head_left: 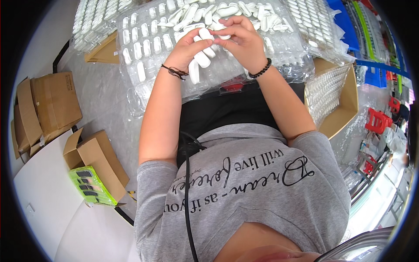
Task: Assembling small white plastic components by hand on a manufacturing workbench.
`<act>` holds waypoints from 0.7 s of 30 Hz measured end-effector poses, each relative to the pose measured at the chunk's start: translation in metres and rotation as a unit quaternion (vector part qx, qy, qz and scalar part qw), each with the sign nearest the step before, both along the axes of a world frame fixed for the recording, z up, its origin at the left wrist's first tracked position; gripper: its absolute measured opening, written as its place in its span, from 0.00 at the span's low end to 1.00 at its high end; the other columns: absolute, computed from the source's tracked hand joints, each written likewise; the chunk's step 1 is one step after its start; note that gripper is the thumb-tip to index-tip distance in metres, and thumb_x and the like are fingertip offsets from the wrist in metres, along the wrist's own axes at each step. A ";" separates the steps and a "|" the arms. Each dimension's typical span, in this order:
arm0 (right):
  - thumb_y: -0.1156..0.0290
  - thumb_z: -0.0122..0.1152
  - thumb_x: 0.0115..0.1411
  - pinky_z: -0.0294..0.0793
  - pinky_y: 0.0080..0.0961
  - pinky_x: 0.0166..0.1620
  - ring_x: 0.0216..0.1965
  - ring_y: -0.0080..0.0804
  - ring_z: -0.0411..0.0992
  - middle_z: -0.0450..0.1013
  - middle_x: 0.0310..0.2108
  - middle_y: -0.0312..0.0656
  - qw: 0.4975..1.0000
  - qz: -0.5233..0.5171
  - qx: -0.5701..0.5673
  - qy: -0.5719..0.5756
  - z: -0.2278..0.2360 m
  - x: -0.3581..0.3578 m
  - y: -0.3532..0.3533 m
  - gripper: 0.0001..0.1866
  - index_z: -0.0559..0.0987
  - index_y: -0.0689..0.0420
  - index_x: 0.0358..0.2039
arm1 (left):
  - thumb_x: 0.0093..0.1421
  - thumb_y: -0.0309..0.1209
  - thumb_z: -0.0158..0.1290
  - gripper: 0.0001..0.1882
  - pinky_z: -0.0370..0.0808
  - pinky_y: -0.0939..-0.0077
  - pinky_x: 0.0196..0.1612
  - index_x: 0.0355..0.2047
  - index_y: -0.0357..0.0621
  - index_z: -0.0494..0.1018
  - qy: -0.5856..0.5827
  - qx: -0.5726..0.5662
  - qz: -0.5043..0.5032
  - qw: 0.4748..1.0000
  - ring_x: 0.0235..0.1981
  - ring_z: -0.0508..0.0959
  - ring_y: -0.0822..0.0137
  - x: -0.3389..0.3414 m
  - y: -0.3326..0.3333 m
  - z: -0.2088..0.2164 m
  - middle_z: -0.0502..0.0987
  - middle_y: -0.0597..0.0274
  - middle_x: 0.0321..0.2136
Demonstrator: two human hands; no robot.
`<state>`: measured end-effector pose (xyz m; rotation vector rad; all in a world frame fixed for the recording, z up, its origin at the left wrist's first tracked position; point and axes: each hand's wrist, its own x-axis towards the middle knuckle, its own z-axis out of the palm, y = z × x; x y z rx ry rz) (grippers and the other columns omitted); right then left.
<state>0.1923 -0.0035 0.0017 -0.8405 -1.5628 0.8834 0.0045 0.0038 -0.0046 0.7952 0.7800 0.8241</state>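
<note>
Several white, elongated oval plastic pieces (202, 60) fan out from my left hand (187, 49), whose fingers and thumb are closed round them. Beside it, my right hand (243, 43) has thumb and fingers pinched on another white oval piece (224, 36), partly hidden by the fingers. The fingertips of both hands meet over a clear plastic blister tray (150, 72). White pieces sit upright in the tray's pockets on the left. A loose heap of the same white pieces (187, 16) lies on the tray beyond my hands.
Stacks of filled clear trays (97, 22) stand at the far left and far right. An open cardboard box (342, 98) holding clear trays is to the right. More brown boxes (54, 102) stand at the left. A red stool (378, 121) is farther right.
</note>
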 end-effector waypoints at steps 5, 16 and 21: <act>0.78 0.69 0.49 0.70 0.17 0.39 0.40 0.22 0.68 0.64 0.38 0.35 0.987 -0.042 0.094 -0.124 0.006 -0.004 -0.013 0.17 0.82 0.53 0.41 | 0.57 0.30 0.57 0.21 0.74 0.82 0.32 0.51 0.43 0.68 -0.016 -0.045 0.026 0.999 0.35 0.77 0.75 -0.004 0.000 0.005 0.76 0.65 0.36; 0.79 0.61 0.56 0.71 0.17 0.38 0.34 0.22 0.70 0.70 0.39 0.36 0.999 0.008 0.002 -0.045 0.013 -0.015 -0.018 0.13 0.81 0.52 0.43 | 0.59 0.33 0.58 0.28 0.73 0.85 0.28 0.59 0.44 0.63 -0.142 -0.061 0.008 0.988 0.33 0.77 0.76 -0.006 0.000 0.006 0.76 0.65 0.38; 0.76 0.61 0.55 0.73 0.23 0.39 0.37 0.32 0.73 0.71 0.37 0.40 0.963 0.040 0.041 -0.263 0.030 -0.004 -0.025 0.11 0.80 0.53 0.39 | 0.58 0.37 0.59 0.26 0.69 0.86 0.22 0.56 0.46 0.66 -0.100 -0.051 -0.004 0.994 0.27 0.75 0.77 -0.012 -0.001 0.002 0.77 0.67 0.33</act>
